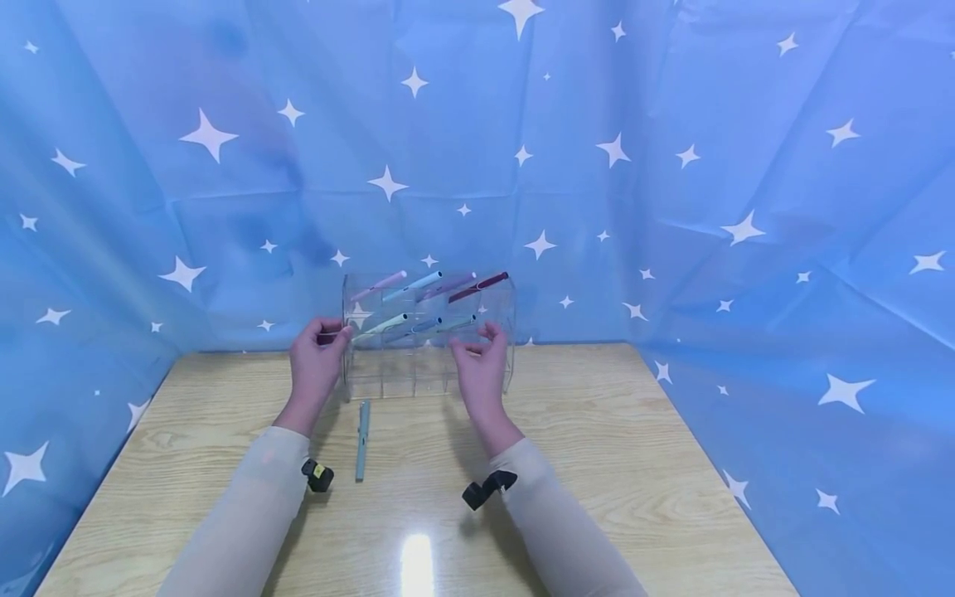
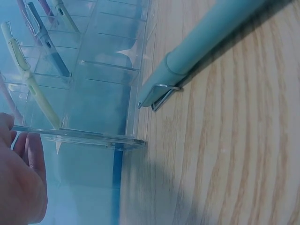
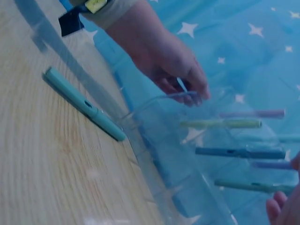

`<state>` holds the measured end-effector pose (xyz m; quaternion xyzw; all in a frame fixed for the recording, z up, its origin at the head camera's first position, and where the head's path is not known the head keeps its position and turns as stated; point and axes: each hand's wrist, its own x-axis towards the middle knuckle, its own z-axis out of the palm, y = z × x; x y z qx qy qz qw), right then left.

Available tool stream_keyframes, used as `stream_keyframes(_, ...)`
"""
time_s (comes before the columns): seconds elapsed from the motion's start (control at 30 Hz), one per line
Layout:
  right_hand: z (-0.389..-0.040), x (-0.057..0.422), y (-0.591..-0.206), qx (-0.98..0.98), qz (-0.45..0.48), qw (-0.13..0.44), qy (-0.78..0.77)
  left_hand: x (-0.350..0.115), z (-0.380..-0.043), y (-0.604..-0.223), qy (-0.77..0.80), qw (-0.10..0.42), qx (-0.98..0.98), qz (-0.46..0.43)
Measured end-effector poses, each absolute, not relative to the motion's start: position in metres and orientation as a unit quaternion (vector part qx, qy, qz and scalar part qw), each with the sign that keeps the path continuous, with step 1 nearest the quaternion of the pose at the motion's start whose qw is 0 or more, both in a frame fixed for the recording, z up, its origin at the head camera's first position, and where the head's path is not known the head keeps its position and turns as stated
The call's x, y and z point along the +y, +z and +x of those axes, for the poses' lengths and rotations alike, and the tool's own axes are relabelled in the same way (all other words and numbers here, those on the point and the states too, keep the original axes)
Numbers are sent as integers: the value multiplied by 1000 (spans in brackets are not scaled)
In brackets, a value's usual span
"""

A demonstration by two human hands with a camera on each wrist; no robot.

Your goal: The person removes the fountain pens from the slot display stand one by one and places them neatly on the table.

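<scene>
A clear pen rack (image 1: 399, 385) stands at the table's back with several pens slanting in two rows. My left hand (image 1: 317, 356) pinches the rack's left side wall between thumb and fingers. In front of the rack's right half is my right hand (image 1: 481, 369), fingers bent and thumb apart from them, close to a dark green pen (image 3: 248, 185). A pale yellow-green pen (image 2: 35, 91) and a blue pen (image 3: 239, 153) sit beside it in the lower row. On the table before the rack lies a teal pen (image 1: 362, 441), its clip end toward the rack.
The upper row carries a pink pen (image 1: 379, 286), a light blue pen (image 1: 413, 286), a purple pen (image 1: 448, 287) and a dark red pen (image 1: 479, 287). Behind the wooden table (image 1: 597, 464) hangs a blue star-patterned cloth (image 1: 462, 124).
</scene>
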<state>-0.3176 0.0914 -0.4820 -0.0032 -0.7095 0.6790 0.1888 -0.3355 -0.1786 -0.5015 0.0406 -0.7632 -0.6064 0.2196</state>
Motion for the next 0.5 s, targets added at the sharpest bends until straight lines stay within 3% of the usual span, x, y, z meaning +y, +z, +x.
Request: stream_keyframes(0.5, -353, 95, -475, -737, 44, 138, 660, -180, -335, -501, -608, 219, -762, 37)
